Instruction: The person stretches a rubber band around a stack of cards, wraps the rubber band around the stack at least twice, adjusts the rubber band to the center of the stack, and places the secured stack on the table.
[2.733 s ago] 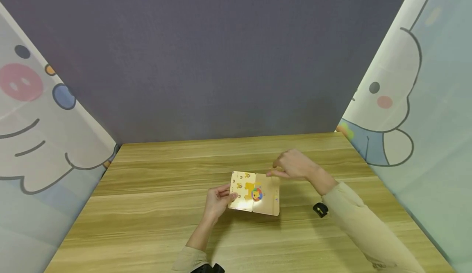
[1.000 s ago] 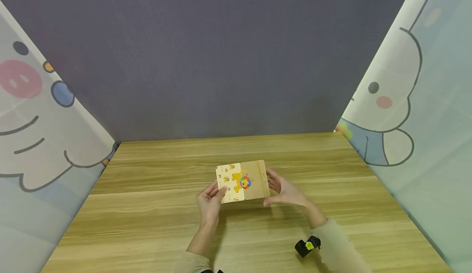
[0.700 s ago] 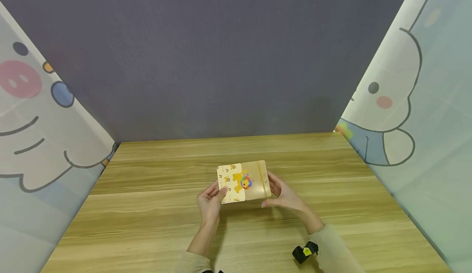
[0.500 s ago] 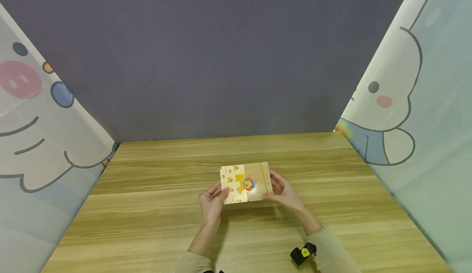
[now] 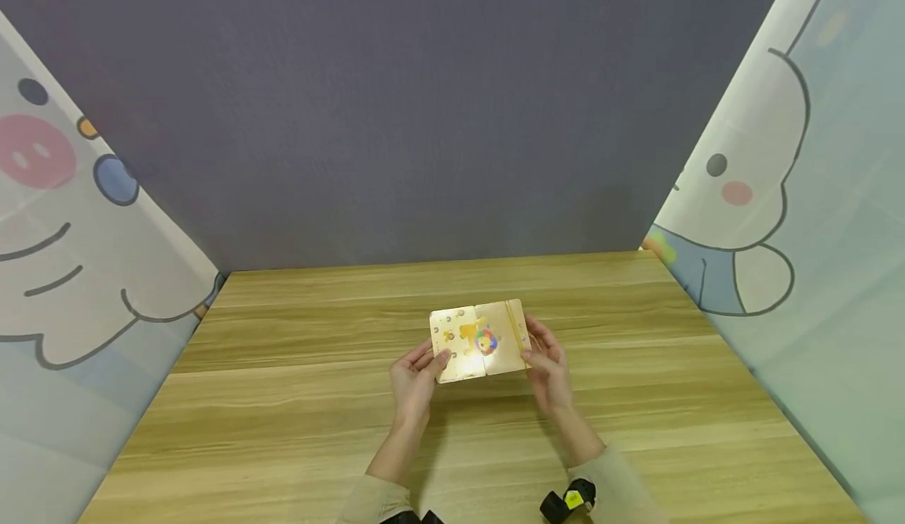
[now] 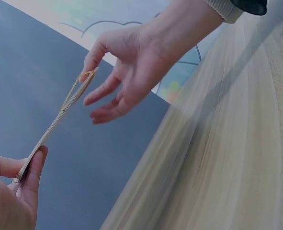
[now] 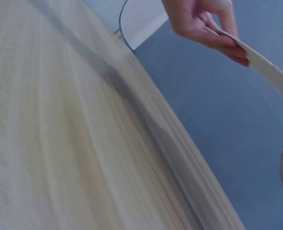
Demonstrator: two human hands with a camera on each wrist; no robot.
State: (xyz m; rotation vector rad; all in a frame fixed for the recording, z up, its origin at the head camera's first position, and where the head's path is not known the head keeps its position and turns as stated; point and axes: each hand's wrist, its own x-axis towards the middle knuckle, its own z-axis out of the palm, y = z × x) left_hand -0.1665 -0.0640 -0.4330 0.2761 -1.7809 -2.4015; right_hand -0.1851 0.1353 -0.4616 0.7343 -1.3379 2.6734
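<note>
A small notebook with a cream and tan cover and a lion printed on it is held tilted above the table. My left hand pinches its left edge, thumb on the front. At the right edge, my right hand has its thumb over the cover by the yellow elastic band. Seen edge-on in the left wrist view, the band stands away from the notebook, caught at a digit of the right hand, whose other fingers spread loosely. The right wrist view shows the left hand gripping one end.
The wood-grain table lies below both hands. A dark grey wall stands behind it, with cartoon-printed panels on both sides. A black wrist camera sits at the right cuff.
The right hand has gone from above the notebook to its right edge, its thumb now by the band. Both hands and the notebook have lately shifted slightly right; the left hand keeps its grip.
</note>
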